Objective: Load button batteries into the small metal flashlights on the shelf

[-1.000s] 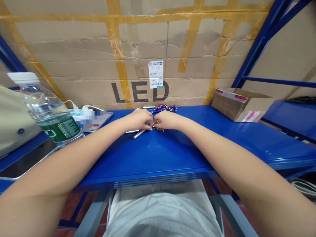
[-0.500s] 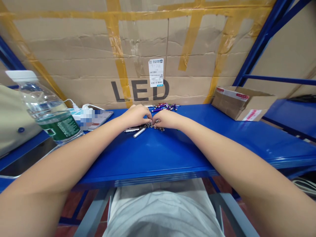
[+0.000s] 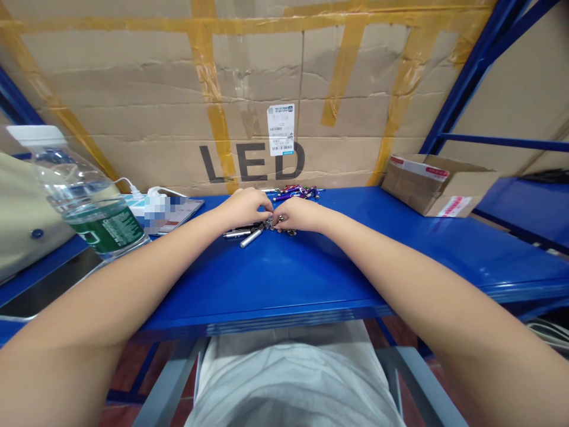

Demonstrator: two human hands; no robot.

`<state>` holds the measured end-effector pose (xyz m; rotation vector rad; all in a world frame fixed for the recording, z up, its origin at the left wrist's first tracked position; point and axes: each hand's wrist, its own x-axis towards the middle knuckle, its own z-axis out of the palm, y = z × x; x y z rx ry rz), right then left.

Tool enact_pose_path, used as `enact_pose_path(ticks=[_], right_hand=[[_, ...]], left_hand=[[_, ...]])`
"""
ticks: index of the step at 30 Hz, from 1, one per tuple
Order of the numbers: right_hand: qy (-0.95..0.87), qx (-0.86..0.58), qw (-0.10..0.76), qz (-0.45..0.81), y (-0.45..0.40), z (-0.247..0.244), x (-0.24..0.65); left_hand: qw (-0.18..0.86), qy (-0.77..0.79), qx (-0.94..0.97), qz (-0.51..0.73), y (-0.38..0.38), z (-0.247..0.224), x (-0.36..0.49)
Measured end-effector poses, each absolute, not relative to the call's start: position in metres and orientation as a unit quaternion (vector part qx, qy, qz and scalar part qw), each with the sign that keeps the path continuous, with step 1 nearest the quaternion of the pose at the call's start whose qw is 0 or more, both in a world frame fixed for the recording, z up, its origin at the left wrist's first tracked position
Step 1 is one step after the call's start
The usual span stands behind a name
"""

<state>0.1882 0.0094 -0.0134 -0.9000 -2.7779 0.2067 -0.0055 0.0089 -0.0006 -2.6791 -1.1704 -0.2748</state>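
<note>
On the blue table [image 3: 275,279], my left hand [image 3: 243,209] and my right hand [image 3: 299,213] meet with their fingertips pinched close together. Small shiny metal pieces [image 3: 269,223] lie at and just below the fingertips; which of them each hand grips is too small to tell. Several silver and dark tubes stick out from under my left hand, one silver tube [image 3: 251,238] nearest me. More small metal pieces [image 3: 290,232] rest under my right hand. Behind the hands lies a pile of purple, blue and red shiny pieces [image 3: 296,193], partly covered by them.
A water bottle [image 3: 106,228] and a phone [image 3: 48,284] stand and lie at the left, near a white power strip [image 3: 146,207] and a beige bag [image 3: 26,219]. An open cardboard box [image 3: 413,190] sits at the back right. A large taped carton [image 3: 164,118] walls off the back.
Almost nothing differs. The fingertips of both hands have shifted very slightly, still pinched together over the small metal pieces.
</note>
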Motion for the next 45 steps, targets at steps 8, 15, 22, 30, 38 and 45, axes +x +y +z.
enact_pose_path(ticks=[8, 15, 22, 30, 38, 45], right_hand=[[-0.949, -0.298, 0.100, 0.037, 0.009, -0.014, 0.187], [-0.947, -0.304, 0.094, 0.032, 0.010, -0.015, 0.187], [-0.947, -0.308, 0.076, 0.049, 0.008, -0.011, 0.188], [-0.946, -0.319, 0.055, 0.010, 0.005, -0.010, 0.186], [-0.938, -0.340, 0.068, -0.031, 0.007, -0.013, 0.183], [-0.909, -0.386, 0.147, -0.054, 0.017, -0.010, 0.194]], left_hand=[[0.108, -0.391, -0.910, -0.083, 0.010, -0.001, -0.006], [0.103, -0.389, -0.912, -0.086, 0.011, -0.002, -0.006], [0.092, -0.386, -0.914, -0.081, 0.009, -0.001, -0.004], [0.097, -0.382, -0.916, -0.079, 0.010, -0.002, -0.004], [0.093, -0.393, -0.911, -0.084, 0.009, -0.002, -0.005], [0.100, -0.400, -0.908, -0.068, 0.006, -0.003, -0.001]])
